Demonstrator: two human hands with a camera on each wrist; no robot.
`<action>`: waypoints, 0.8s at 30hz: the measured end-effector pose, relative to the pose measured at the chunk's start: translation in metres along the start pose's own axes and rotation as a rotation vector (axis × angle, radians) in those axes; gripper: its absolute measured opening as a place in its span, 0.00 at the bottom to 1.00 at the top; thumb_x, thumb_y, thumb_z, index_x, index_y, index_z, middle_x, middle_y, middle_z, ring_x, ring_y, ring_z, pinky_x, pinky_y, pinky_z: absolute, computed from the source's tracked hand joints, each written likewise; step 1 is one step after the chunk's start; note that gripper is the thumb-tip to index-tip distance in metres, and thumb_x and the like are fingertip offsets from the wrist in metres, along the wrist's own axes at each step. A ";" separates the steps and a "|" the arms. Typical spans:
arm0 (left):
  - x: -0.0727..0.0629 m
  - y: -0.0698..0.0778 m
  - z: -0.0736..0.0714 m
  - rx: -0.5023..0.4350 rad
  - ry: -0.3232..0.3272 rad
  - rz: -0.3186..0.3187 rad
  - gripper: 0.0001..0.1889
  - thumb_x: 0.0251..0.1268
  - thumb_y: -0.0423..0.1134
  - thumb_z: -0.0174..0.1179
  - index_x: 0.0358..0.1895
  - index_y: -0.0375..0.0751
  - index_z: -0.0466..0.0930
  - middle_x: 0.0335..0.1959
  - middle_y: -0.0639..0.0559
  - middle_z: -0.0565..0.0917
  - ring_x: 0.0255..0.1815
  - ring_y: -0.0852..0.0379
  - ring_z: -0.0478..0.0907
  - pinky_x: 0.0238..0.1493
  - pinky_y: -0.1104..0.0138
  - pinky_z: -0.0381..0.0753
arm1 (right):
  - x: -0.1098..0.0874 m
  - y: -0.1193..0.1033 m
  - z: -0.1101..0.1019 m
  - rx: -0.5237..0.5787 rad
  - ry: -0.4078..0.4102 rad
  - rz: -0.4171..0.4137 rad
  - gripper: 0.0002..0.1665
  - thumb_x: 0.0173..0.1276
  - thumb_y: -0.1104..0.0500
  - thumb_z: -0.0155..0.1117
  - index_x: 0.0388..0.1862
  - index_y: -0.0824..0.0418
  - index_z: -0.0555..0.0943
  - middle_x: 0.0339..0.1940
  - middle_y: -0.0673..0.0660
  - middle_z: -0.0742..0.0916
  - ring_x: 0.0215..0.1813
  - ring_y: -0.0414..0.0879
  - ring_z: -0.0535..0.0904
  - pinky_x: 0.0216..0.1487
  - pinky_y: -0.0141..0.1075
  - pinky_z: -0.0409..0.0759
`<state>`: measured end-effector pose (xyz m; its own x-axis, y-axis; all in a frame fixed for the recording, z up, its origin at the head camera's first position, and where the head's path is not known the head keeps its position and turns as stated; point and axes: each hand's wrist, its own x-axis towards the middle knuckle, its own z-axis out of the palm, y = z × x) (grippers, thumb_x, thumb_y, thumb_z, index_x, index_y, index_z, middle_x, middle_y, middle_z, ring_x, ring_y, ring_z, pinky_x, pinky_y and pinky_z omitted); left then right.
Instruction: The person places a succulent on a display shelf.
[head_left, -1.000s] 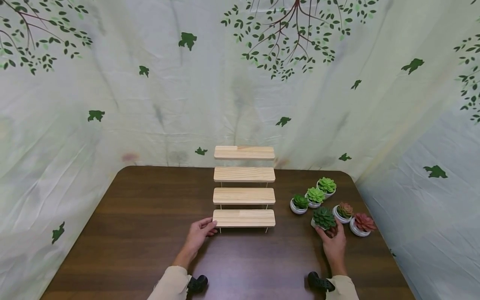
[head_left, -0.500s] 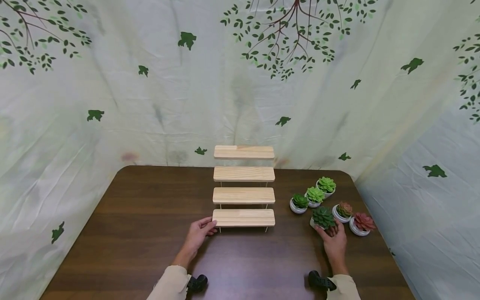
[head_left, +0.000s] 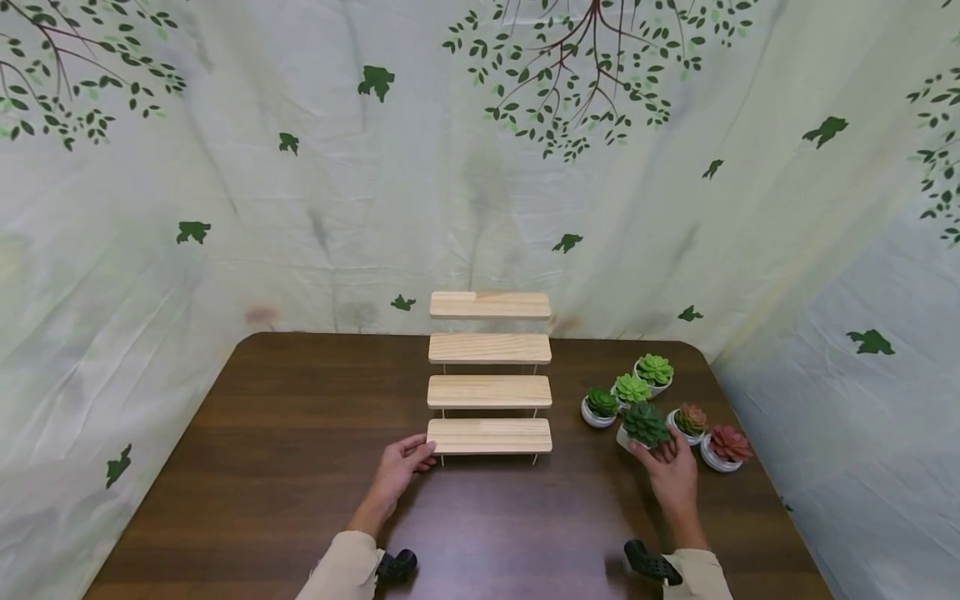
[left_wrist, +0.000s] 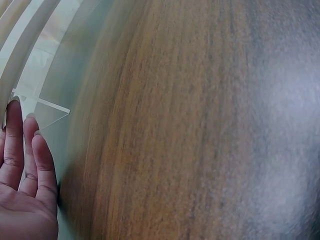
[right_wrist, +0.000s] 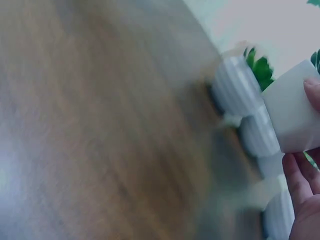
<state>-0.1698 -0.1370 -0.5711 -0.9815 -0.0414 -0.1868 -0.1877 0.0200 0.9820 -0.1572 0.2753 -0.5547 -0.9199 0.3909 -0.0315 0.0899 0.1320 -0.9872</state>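
A tiered display stand point(head_left: 489, 433) of pale wooden shelves on clear supports stands mid-table. My left hand point(head_left: 397, 473) pinches the left corner of its lowest shelf. In the left wrist view, the fingers point(left_wrist: 45, 165) reach along the shelf beside a clear support point(left_wrist: 54, 104); the thumb is hidden there. My right hand point(head_left: 673, 479) grips a dark green potted succulent point(head_left: 647, 423) by its pot, thumb on one side and fingers on the other. In the right wrist view, that smooth white pot point(right_wrist: 290, 112) is tilted and held above the table.
Close around the right hand stand other potted succulents: a green one point(head_left: 601, 403), two lighter green ones point(head_left: 632, 388) behind, a reddish-green one point(head_left: 690, 420) and a red one point(head_left: 728, 443). A leaf-printed cloth point(head_left: 337, 183) hangs behind the brown table point(head_left: 300, 400).
My right hand has raised the dark green succulent slightly, and its pot now shows more and overlaps the light green plant behind. The left hand stays at the shelf corner.
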 end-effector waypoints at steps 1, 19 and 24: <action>0.000 0.000 0.000 -0.001 0.001 -0.001 0.19 0.66 0.33 0.60 0.53 0.19 0.74 0.34 0.44 0.84 0.31 0.57 0.79 0.35 0.69 0.80 | 0.000 -0.003 0.000 0.001 -0.011 0.007 0.45 0.59 0.69 0.70 0.71 0.71 0.56 0.67 0.72 0.70 0.57 0.34 0.75 0.43 0.14 0.71; 0.002 -0.004 0.001 0.005 0.017 -0.008 0.18 0.66 0.33 0.60 0.52 0.19 0.75 0.35 0.43 0.85 0.31 0.57 0.79 0.35 0.69 0.79 | 0.008 -0.056 0.032 0.055 -0.138 -0.121 0.39 0.60 0.72 0.67 0.67 0.70 0.61 0.62 0.68 0.74 0.49 0.25 0.75 0.49 0.20 0.74; 0.001 -0.003 0.001 -0.004 0.011 0.000 0.19 0.66 0.32 0.60 0.52 0.18 0.75 0.34 0.44 0.84 0.30 0.57 0.79 0.34 0.69 0.80 | 0.012 -0.064 0.046 0.029 -0.177 -0.152 0.40 0.59 0.72 0.68 0.68 0.72 0.60 0.61 0.71 0.75 0.47 0.26 0.76 0.48 0.20 0.74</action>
<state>-0.1699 -0.1364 -0.5747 -0.9811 -0.0521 -0.1866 -0.1877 0.0163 0.9821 -0.1919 0.2293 -0.4993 -0.9749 0.2023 0.0929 -0.0629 0.1501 -0.9867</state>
